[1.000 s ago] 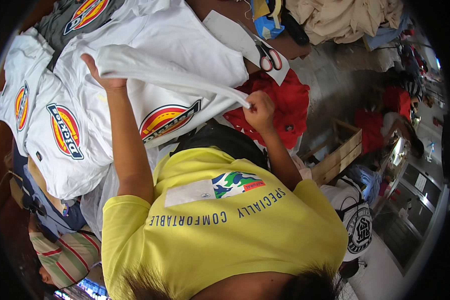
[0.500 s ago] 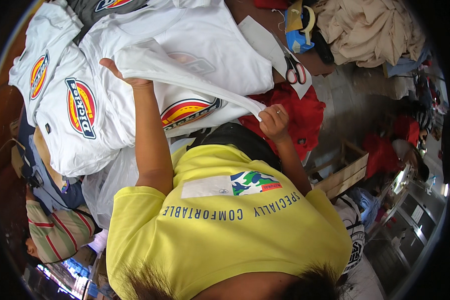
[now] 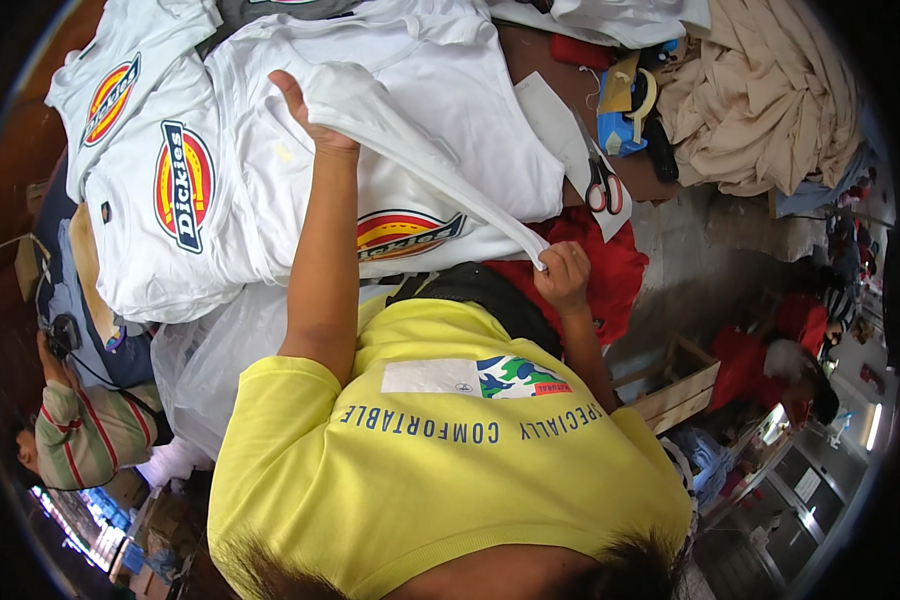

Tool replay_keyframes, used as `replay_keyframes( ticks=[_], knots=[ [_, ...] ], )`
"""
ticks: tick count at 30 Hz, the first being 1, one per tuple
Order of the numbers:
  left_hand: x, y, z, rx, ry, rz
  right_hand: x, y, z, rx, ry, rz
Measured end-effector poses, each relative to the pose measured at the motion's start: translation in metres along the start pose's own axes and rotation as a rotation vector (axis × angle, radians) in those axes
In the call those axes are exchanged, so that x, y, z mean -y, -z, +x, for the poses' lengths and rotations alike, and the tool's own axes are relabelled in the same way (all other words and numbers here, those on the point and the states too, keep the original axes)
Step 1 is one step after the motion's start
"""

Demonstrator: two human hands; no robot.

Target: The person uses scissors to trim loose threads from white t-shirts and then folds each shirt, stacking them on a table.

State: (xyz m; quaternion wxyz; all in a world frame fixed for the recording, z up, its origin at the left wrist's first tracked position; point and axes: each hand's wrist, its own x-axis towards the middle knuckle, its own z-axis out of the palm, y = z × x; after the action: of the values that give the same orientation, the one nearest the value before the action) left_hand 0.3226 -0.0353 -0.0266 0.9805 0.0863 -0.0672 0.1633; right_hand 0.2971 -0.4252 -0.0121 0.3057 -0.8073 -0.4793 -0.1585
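A white printed T-shirt (image 3: 420, 170) is stretched between my two hands over a pile of shirts. My left hand (image 3: 320, 125) reaches in under a raised fold of it. The thumb sticks up apart from the cloth, while the fingers are covered by the fabric. Further right and nearer to me, my right hand (image 3: 567, 275) pinches the end of the same taut edge. Below that edge part of an oval red, yellow and dark blue print shows.
More white shirts (image 3: 120, 250) with similar prints lie left. Black-and-red-handled scissors (image 3: 604, 190) rest on white paper near a tape dispenser (image 3: 625, 110). Beige cloth (image 3: 770, 90) is heaped at far right; red cloth (image 3: 620, 280) lies beside my right hand. Another person (image 3: 95, 430) is at left.
The view has shifted, so the shirts appear further right and higher. My left hand has lifted the fold a little; my right hand keeps its pinch on the edge.
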Motion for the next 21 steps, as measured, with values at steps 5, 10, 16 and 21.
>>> replay_keyframes(
  ticks=[5, 10, 16, 21],
  knots=[
    [0.009, -0.014, 0.013, 0.014, 0.076, -0.105, -0.007, -0.001, -0.001, 0.016, -0.004, 0.01],
    [0.015, -0.037, 0.019, -0.184, 0.18, -0.008, -0.01, -0.005, 0.0, -0.059, -0.235, 0.121],
    [0.032, -0.043, 0.004, -0.271, 0.513, 1.459, -0.044, -0.015, -0.007, 0.172, -1.175, 0.473],
    [-0.007, -0.041, -0.099, -0.609, -0.27, 1.565, -0.035, -0.021, 0.064, 0.038, -0.39, -0.122]
  ],
)
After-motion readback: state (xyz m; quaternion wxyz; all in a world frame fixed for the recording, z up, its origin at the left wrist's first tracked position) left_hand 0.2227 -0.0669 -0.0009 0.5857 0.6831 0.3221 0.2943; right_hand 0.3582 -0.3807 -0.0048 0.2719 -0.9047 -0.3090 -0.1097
